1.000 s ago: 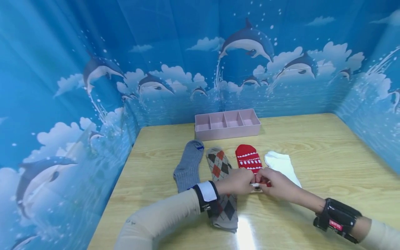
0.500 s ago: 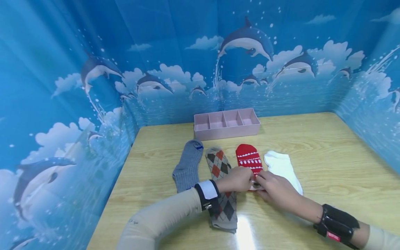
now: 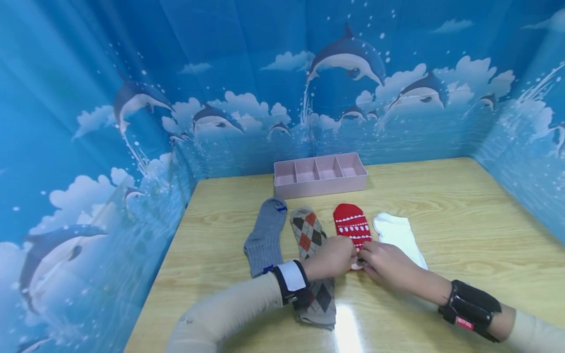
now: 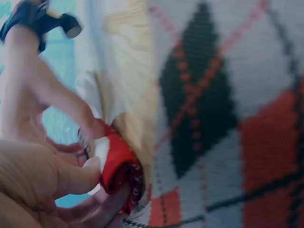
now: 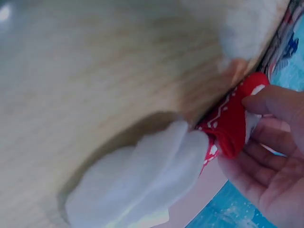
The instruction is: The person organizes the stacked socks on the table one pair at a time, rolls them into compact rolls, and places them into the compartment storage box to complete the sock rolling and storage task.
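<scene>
A red sock with white patterns [image 3: 353, 225] lies on the table, its near end folded over in a roll. My left hand [image 3: 333, 256] pinches the left side of that roll between thumb and fingers; the left wrist view shows the rolled red and white edge [image 4: 116, 159] up close. From the other side my right hand [image 3: 388, 262] pinches the same roll, with the thumb on top in the right wrist view. Beneath my left wrist lies a grey argyle sock [image 3: 321, 299], partly hidden. A white sock [image 3: 399, 235] lies just beyond my right hand.
At the far left of the row lies a grey ribbed sock [image 3: 266, 238]. A pink box with several compartments [image 3: 321, 186] stands behind the socks. A blue dolphin-print curtain [image 3: 247, 59] encloses the wooden table [image 3: 463, 211] at the back and sides.
The near end of the red sock has been turned over further, away from me. My right hand has shifted slightly left, its fingers now closer to my left hand.
</scene>
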Demonstrator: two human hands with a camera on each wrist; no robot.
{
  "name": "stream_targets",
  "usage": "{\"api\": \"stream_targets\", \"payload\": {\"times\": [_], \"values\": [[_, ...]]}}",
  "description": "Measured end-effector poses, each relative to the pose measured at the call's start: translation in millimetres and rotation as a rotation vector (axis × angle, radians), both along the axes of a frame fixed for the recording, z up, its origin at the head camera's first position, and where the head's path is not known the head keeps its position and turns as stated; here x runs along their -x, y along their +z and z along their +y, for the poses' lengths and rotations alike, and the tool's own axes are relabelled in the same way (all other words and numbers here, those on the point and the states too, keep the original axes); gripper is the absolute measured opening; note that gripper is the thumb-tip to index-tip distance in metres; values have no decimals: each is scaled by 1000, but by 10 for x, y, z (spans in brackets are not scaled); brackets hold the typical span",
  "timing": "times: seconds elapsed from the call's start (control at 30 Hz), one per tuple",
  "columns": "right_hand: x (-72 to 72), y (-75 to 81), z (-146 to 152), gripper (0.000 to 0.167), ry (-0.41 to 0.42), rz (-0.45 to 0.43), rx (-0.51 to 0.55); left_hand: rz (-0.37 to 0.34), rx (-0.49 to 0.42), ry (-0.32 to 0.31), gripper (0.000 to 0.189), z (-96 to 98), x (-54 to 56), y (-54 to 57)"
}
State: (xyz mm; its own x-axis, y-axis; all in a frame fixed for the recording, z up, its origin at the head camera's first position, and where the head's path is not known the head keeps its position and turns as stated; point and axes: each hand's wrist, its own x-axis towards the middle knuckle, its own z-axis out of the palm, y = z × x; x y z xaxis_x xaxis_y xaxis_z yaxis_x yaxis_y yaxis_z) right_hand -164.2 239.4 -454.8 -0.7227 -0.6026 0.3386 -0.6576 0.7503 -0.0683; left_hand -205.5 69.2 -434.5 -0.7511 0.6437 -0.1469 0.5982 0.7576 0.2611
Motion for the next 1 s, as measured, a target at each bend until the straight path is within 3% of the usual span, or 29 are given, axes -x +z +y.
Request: {"api": "stream_targets", "payload": {"times": [0.13,0.23,0.37,0.47,0.6,0.7,0.83,1.0], "values": [[58,36,22,21,-9,-153,25,174,46,-62,9,-13,-34,-59],[102,75,31,18,-21,-249,53,246,52,-69,16,-5,-65,-69],[195,136,7,15,-63,-352,66,247,39,-68,5,10,-84,-32],[272,160,-12,16,-127,-438,74,227,54,-89,19,15,-78,-3],[348,154,-14,20,-173,-507,124,212,81,-117,17,28,-61,16],[363,129,-14,24,-187,-495,152,212,96,-130,10,50,-39,23],[290,93,-27,22,-215,-414,155,184,116,-134,14,81,0,37],[110,31,-37,12,-189,-149,119,170,145,-135,13,104,52,51]]}}
